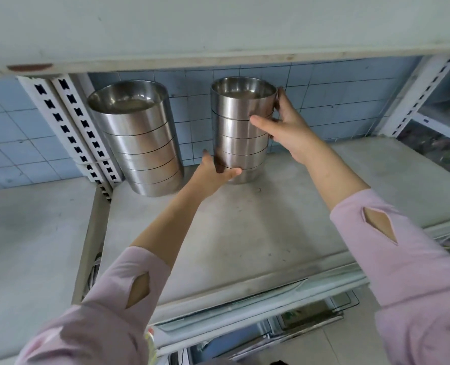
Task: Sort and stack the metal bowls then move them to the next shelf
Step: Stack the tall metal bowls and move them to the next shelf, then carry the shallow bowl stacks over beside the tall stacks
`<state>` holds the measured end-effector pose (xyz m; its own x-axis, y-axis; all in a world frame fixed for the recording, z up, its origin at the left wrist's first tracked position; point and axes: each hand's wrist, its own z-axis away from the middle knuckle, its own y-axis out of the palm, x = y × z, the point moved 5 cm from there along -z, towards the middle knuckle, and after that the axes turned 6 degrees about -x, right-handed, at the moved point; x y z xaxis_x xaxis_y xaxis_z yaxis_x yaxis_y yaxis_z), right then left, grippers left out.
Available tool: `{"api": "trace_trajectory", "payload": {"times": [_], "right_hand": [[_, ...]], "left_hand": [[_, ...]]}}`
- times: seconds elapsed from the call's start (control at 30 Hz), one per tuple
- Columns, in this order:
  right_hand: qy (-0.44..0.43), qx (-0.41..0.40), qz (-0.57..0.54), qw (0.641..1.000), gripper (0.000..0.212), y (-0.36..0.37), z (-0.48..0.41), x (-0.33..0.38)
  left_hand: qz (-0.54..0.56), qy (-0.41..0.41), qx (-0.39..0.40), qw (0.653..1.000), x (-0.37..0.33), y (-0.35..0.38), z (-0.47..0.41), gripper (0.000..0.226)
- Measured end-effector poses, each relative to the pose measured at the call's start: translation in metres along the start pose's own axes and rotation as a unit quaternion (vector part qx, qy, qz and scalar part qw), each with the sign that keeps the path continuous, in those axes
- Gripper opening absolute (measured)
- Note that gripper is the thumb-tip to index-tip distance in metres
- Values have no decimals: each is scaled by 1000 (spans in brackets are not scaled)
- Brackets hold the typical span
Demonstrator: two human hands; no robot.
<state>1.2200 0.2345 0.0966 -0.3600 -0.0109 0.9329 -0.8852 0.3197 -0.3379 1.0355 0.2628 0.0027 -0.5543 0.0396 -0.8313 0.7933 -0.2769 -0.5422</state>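
Observation:
Two stacks of metal bowls stand at the back of a grey shelf [245,233]. The wider stack [137,138] is on the left, by the white upright. The narrower stack [241,127] stands to its right, several bowls high. My left hand [216,172] grips that narrower stack low on its left side, thumb across the front. My right hand [284,125] holds it higher on the right side, thumb on the front and fingers wrapped behind. I cannot tell whether the stack rests on the shelf or is slightly lifted.
A shelf board [218,56] runs overhead. White slotted uprights [68,127] separate this shelf from a neighbouring grey shelf [29,233] on the left. Blue tiles [350,101] form the back wall. Another rack [439,127] with items stands at the right.

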Motion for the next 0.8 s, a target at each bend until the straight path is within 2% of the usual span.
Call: {"api": "trace_trajectory", "payload": {"times": [0.07, 0.13, 0.23, 0.3, 0.4, 0.53, 0.67, 0.8], "right_hand": [[18, -42, -7, 999, 110, -4, 24, -5], [6, -88, -15, 996, 83, -12, 55, -12], [-26, -108, -43, 993, 42, -17, 105, -23], [-35, -105, -57, 992, 29, -13, 137, -35], [-46, -64, -32, 996, 25, 2, 178, -44], [-111, 8, 27, 993, 34, 38, 217, -39], [-194, 73, 37, 978, 41, 100, 250, -14], [-256, 154, 30, 954, 46, 172, 292, 25]], "left_hand": [[-16, 3, 4, 1000, 3, -5, 18, 110], [-29, 37, -5, 999, 5, -15, 47, 95], [3, 75, -81, 994, 12, -38, 97, 58], [46, 76, -140, 986, 20, -50, 135, 42], [54, 50, -207, 976, 36, -62, 199, 32], [-8, 13, -250, 968, 67, -76, 280, 37], [-6, -61, -320, 945, 106, -105, 349, 38], [-5, -88, -387, 918, 138, -142, 421, 44]]}}
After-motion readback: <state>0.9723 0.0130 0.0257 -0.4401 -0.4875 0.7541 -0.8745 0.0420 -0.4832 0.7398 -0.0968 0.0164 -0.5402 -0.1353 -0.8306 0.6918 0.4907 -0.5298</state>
